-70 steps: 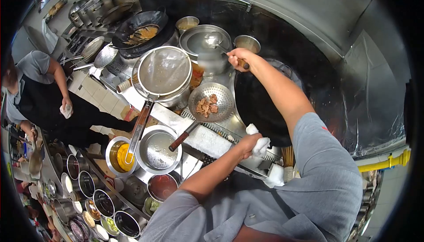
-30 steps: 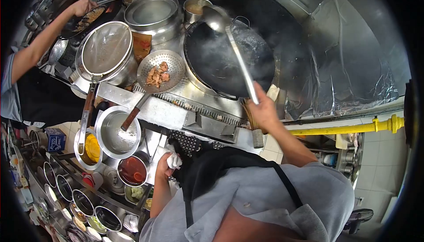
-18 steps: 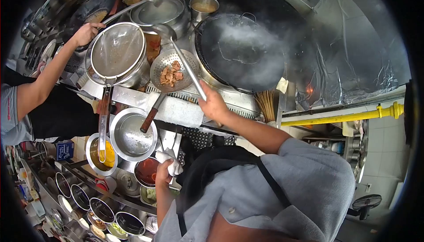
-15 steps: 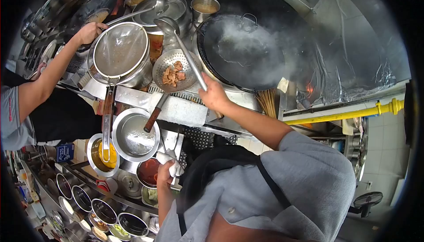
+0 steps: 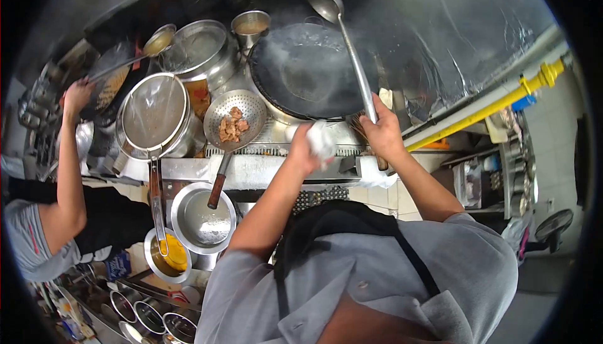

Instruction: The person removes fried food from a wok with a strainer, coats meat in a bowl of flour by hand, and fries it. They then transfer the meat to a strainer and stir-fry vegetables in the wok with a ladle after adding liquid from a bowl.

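My right hand (image 5: pixel 384 133) is closed around the handle of a long metal ladle (image 5: pixel 357 64), tilted with its bowl up beyond the wok's far side. My left hand (image 5: pixel 303 150) grips a bunched white cloth (image 5: pixel 322 140), smeared by motion, just in front of the wok. Steam rises from the large dark wok (image 5: pixel 308 77) on the stove. To its left, a perforated skimmer (image 5: pixel 251 102) with a wooden handle holds pieces of browned meat (image 5: pixel 232 126).
A round mesh strainer (image 5: pixel 155 114) lies over a pot at the left. A co-worker's hand (image 5: pixel 76 97) holds another ladle (image 5: pixel 158 43). A metal bowl (image 5: pixel 178 218) and a bowl of yellow food (image 5: pixel 176 256) stand nearer. A yellow pipe (image 5: pixel 483 106) runs at the right.
My right hand has moved right, swinging the ladle beyond the wok. My left hand has brought the cloth up from beside the bowls to the stove edge. The view has shifted.
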Demonstrator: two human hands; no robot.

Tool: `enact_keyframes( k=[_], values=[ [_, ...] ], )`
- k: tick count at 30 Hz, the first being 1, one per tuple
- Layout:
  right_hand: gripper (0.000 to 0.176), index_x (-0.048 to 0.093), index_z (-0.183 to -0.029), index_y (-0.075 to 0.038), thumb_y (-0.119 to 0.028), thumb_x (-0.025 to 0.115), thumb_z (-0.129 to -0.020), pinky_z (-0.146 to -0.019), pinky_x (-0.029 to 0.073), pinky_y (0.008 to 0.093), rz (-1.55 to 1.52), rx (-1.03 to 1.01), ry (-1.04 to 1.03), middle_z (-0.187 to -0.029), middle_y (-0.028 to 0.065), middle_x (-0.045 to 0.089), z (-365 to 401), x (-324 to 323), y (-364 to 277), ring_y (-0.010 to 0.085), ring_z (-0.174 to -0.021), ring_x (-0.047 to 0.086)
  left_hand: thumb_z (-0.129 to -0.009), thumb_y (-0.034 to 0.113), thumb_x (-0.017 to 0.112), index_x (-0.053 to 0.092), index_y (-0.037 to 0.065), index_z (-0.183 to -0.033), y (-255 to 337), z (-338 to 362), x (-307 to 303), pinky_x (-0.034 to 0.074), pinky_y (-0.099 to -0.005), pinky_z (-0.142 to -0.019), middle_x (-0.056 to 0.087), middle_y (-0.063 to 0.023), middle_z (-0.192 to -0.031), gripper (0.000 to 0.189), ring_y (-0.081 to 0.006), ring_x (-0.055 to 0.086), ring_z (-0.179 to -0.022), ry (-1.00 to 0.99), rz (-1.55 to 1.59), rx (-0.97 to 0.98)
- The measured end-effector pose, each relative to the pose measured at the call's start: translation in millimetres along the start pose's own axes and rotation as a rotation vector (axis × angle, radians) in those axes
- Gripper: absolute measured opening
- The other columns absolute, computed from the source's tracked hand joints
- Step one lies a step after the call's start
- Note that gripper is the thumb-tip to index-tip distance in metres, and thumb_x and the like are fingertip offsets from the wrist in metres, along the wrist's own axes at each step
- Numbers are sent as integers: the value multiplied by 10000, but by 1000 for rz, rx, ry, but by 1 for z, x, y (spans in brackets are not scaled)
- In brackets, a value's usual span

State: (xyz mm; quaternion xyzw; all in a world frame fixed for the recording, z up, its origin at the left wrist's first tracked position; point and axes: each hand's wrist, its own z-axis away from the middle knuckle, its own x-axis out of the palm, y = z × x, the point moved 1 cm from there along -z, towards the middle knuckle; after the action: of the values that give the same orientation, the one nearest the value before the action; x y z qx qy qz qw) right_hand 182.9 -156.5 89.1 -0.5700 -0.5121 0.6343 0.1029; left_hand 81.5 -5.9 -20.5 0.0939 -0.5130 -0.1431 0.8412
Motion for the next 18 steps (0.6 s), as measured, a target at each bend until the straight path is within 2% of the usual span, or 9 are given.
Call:
enact_keyframes(
  k=[3, 5, 6, 7, 9, 12, 14, 16, 18],
  values=[
    [551, 413, -1310, 43, -52, 597, -799, -924, 419, 303, -13, 40, 19, -1168, 229, 582, 6, -29, 20, 271, -1074, 579, -901, 287, 418, 571, 87, -1029, -2, -95, 14, 476, -523, -754, 614, -114, -938, 282, -276, 601, -854, 106, -50, 3],
    [546, 416, -1309, 40, -32, 590, -796, -904, 423, 283, -217, -7, 18, -1146, 207, 595, 11, -48, 50, 225, -1039, 584, -905, 208, 441, 556, 31, -1057, -17, -125, -1, 507, -482, -733, 617, -111, -949, 260, -279, 618, -847, 449, -323, 185],
    [546, 416, -1309, 40, -32, 590, -796, -904, 423, 283, -237, 8, 34, -1146, 207, 595, 17, -62, 64, 225, -1039, 584, -823, 182, 540, 559, -79, -1050, -24, -93, 11, 526, -413, -694, 629, -135, -954, 347, -263, 643, -807, 432, -189, 299],
    [547, 417, -1313, 33, -22, 584, -795, -893, 426, 276, -228, -21, 31, -1125, 195, 604, 22, -77, 77, 208, -1021, 583, -816, 166, 547, 559, -104, -1043, -31, -78, 1, 529, -371, -681, 633, -155, -956, 353, -257, 645, -811, 436, -227, 440],
    [556, 414, -1320, 26, 1, 574, -789, -881, 430, 277, -231, 14, -15, -1104, 176, 613, 30, -106, 104, 191, -1016, 579, -772, 140, 563, 576, -109, -1011, -34, -32, -19, 522, -369, -678, 640, -169, -941, 344, -245, 648, -769, 501, -292, 565],
    [544, 426, -1303, 38, -70, 596, -797, -897, 430, 296, -117, 38, -109, -1099, 230, 601, 27, -133, 125, 246, -1002, 595, -725, 159, 587, 621, -110, -822, -11, 29, -13, 469, -349, -622, 646, -144, -785, 289, -199, 601, -669, 905, -723, 694],
    [527, 431, -1293, 54, -68, 598, -809, -926, 409, 281, -114, 95, -181, -1129, 200, 594, 16, -132, 137, 217, -1041, 567, -714, 170, 591, 614, -101, -717, 20, 48, -1, 447, -350, -599, 630, -128, -698, 272, -193, 570, -623, 972, -1289, 890],
    [510, 435, -1284, 70, -66, 600, -821, -955, 387, 265, -96, 143, -266, -1160, 170, 587, 17, -125, 145, 189, -1081, 540, -708, 174, 592, 605, -93, -697, 39, 60, 37, 450, -364, -613, 622, -122, -668, 268, -201, 564, -608, 1038, -1136, 868],
    [521, 452, -1285, 31, -127, 610, -815, -912, 423, 307, -146, 148, -270, -1140, 236, 585, 21, -113, 156, 284, -1014, 599, -714, 165, 585, 608, -86, -764, 54, 65, 51, 462, -371, -651, 644, -142, -707, 258, -235, 607, -657, 957, -1249, 922]
  ],
)
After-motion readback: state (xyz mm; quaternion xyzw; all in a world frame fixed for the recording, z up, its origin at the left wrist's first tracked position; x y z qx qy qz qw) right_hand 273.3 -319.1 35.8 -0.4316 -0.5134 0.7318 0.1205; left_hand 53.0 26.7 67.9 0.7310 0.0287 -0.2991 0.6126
